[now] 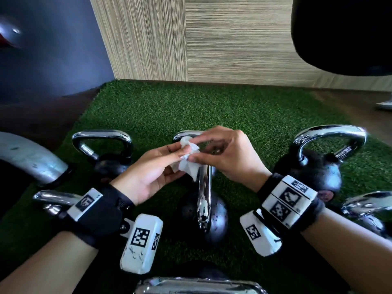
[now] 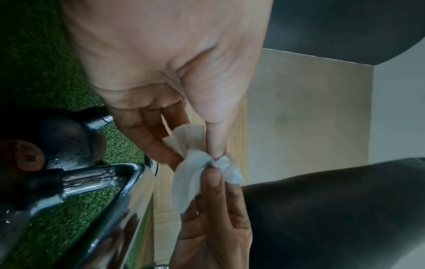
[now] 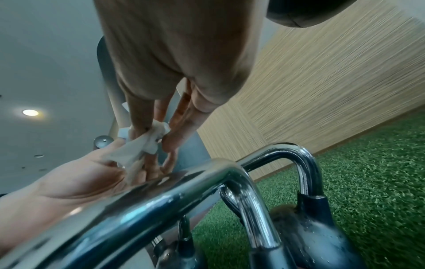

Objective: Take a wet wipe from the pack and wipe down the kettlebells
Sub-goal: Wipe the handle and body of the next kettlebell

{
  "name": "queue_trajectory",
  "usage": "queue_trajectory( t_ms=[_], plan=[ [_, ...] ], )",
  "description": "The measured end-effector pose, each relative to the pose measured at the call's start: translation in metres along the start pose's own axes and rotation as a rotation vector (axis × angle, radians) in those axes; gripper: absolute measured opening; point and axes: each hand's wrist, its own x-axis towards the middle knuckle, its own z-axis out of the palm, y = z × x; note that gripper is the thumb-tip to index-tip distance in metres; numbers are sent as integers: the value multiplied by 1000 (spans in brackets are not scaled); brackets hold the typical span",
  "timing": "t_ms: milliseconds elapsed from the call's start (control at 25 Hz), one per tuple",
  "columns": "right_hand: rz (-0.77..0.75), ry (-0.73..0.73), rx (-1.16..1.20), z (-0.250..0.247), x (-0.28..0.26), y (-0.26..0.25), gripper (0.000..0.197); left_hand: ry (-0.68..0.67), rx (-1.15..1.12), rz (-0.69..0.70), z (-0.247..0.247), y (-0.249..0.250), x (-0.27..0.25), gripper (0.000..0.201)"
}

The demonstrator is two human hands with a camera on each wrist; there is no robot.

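Note:
A crumpled white wet wipe (image 1: 188,159) hangs between both hands above the middle kettlebell (image 1: 204,217), a dark ball with a chrome handle. My left hand (image 1: 152,172) lies palm up and pinches the wipe (image 2: 202,169) between thumb and fingers. My right hand (image 1: 227,153) pinches the same wipe (image 3: 144,145) from the right with its fingertips. The pack of wipes is not in view.
More chrome-handled kettlebells stand on the green turf: one at the left (image 1: 106,151), one at the right (image 1: 318,164), others at the edges and one handle (image 1: 197,286) at the bottom. A wood-grain wall (image 1: 212,39) is behind. A large dark object (image 1: 343,28) hangs at the upper right.

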Motion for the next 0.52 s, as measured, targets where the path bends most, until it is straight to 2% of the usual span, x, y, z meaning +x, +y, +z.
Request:
queue_trajectory(
  t_ms=[160,280,320,400,480,520],
  plan=[
    [-12,-40,20,5,7,-11,31,-80,55,-11,-7,7,4,45],
    [63,103,-98,-2,4,10,20,-145,142,-38,-25,-6,10,60],
    [150,186,-105,-6,1,25,16,-167,293,-60,-33,-15,11,70],
    [413,274,66,-10,-10,57,23,-296,819,-74,-48,-46,13,93],
    [598,272,252,-4,-28,84,32,-471,1261,26,-52,-83,13,123],
    [614,263,240,1,-37,95,28,-533,1332,110,-47,-98,13,136]
  ],
)
